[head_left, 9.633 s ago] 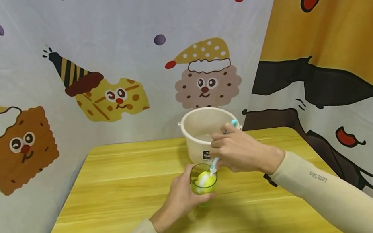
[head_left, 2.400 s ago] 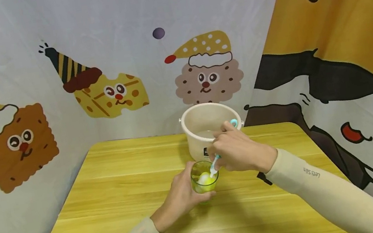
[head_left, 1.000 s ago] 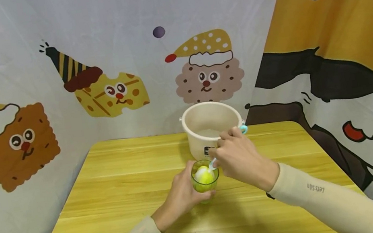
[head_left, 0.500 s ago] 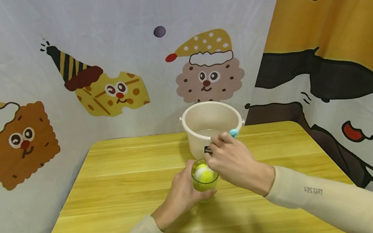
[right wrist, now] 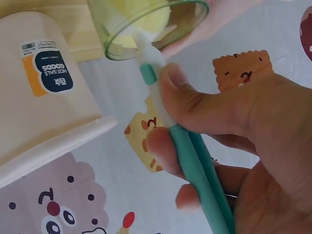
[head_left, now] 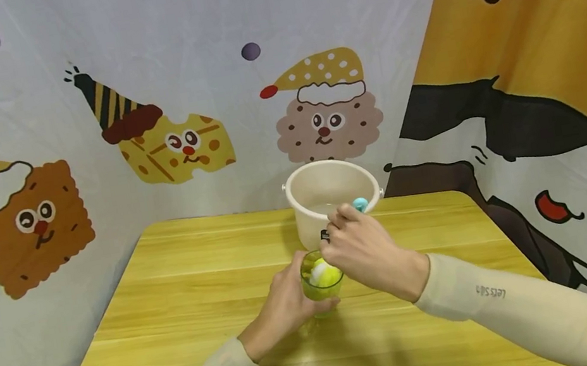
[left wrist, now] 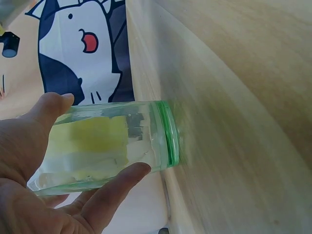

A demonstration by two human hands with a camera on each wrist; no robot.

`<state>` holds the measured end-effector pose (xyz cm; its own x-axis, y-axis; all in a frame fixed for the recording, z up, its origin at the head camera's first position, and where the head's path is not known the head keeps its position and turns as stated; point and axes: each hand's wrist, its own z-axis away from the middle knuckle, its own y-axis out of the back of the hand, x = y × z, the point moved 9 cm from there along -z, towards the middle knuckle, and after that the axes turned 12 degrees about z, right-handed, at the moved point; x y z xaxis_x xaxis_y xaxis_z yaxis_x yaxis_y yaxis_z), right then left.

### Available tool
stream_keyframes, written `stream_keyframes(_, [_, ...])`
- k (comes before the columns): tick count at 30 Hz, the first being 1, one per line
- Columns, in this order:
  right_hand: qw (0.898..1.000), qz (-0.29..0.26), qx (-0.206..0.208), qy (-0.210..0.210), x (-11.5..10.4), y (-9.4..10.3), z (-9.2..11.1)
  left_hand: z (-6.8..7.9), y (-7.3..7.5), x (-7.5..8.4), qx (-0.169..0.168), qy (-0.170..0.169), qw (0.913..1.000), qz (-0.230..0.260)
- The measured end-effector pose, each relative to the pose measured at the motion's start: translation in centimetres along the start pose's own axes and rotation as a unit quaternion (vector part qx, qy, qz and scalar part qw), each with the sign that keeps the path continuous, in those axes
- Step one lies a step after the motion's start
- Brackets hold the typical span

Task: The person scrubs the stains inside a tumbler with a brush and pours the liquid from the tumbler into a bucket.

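- Both hands work close together: my left hand curls round the glass, thumb on one side and fingers on the other, while my right hand pinches the handle of the brush between thumb and fingers.
- What worries me first is that left-hand grip: smooth walls, plus a hard push or twist from the brush, could make the glass turn or slip. I can't tell whether it is wet.
- The glass is roughly upright, mouth up, low over the table; I can't be sure its base touches the wood. If it is raised, pressing down could knock it against the surface.
- Inside the glass sits a yellow-and-white sponge head, taking up much of the space. Such a snug fit might drag the glass along if I pull quickly. I make out no liquid level.
- Just beyond my knuckles stands the bucket, so a wide swing of the handle could bump its rim.
- It is cream and open-topped; something pale shows at the bottom, perhaps shallow water, but I can't tell.
- Farthest off hangs the printed backdrop, behind the table.
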<state>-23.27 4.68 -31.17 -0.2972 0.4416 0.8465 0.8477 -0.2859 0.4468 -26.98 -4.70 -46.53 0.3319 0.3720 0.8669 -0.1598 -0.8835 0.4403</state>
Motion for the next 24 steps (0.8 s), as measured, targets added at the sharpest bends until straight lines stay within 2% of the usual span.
stream_keyframes(6, [1.0,-0.027,-0.008,0.008,0.6,-0.3,-0.5,-0.1,-0.1,0.1,-0.005,-0.004,1.0,0.006])
stream_keyframes(15, [0.989,-0.118,-0.091,0.018,1.5,-2.2,-0.7,-0.1,-0.4,-0.2,-0.006,0.002,0.9999,0.012])
stream_keyframes(24, [0.975,-0.202,-0.089,-0.001,2.3,-2.9,-0.2,-0.1,-0.1,-0.4,-0.001,0.009,1.0,0.004])
